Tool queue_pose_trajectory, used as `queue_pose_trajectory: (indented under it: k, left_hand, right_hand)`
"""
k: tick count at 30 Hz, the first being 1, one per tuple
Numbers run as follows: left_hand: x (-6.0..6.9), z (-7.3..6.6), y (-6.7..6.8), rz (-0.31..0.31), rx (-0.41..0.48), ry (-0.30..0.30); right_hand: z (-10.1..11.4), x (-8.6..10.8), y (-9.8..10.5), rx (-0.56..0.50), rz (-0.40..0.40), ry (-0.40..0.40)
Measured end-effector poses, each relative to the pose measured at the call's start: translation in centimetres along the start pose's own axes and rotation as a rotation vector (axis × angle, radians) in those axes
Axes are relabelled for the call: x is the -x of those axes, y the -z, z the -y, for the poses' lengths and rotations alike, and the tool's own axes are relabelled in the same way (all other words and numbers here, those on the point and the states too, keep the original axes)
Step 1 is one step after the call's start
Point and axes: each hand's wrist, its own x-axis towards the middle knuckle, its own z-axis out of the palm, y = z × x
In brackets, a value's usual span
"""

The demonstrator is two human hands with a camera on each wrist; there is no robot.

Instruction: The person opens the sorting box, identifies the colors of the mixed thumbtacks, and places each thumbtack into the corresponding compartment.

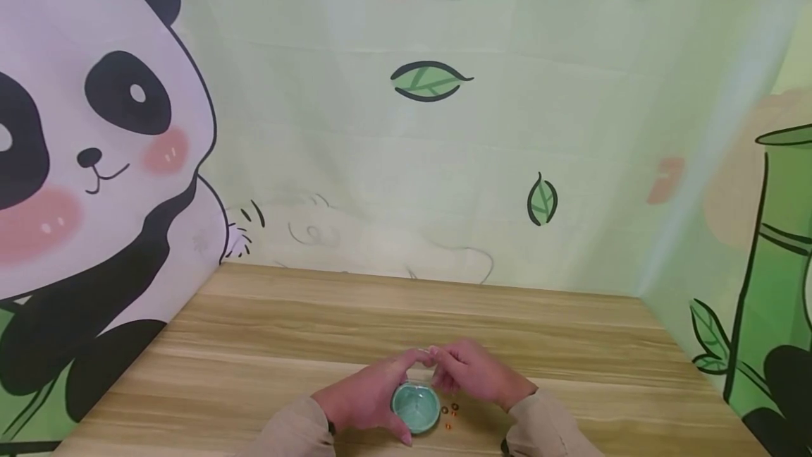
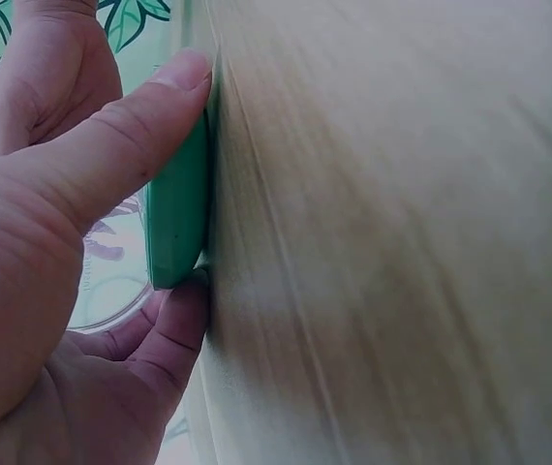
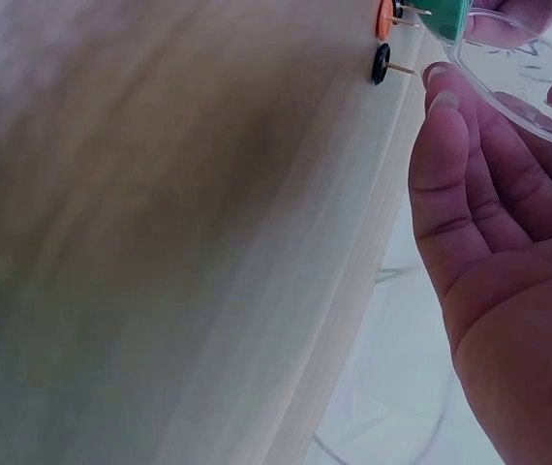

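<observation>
The left hand (image 1: 373,395) curls round a green box (image 1: 415,408). At its one o'clock, the right hand (image 1: 468,372) pinches the raised clear lid (image 3: 513,68); thumbtacks (image 1: 445,410) lie at three.

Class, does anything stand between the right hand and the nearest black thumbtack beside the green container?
Nothing visible does: the right wrist view shows only a gap between the right hand and the black thumbtack.

L hand (image 1: 371,392) curved, R hand (image 1: 471,372) curled, adj.
</observation>
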Motion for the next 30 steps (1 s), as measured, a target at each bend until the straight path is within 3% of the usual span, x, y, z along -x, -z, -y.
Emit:
queue_pose_trajectory:
  k: [6, 15, 22, 30]
  left_hand:
    - [0.0, 0.0, 0.1, 0.023, 0.012, 0.042]
    - [0.1, 0.0, 0.1, 0.025, 0.039, 0.037]
    - [0.1, 0.0, 0.1, 0.022, 0.042, 0.027]
    - [0.0, 0.1, 0.0, 0.019, 0.017, 0.033]
  right_hand:
    - [-0.2, 0.0, 0.1, 0.019, 0.006, -0.013]
    - [-0.5, 0.3, 0.5, 0.066, -0.017, -0.029]
    - [-0.3, 1.0, 1.2, 0.140, -0.014, 0.057]
    - [-0.4, 1.3, 1.5, 0.236, -0.011, 0.078]
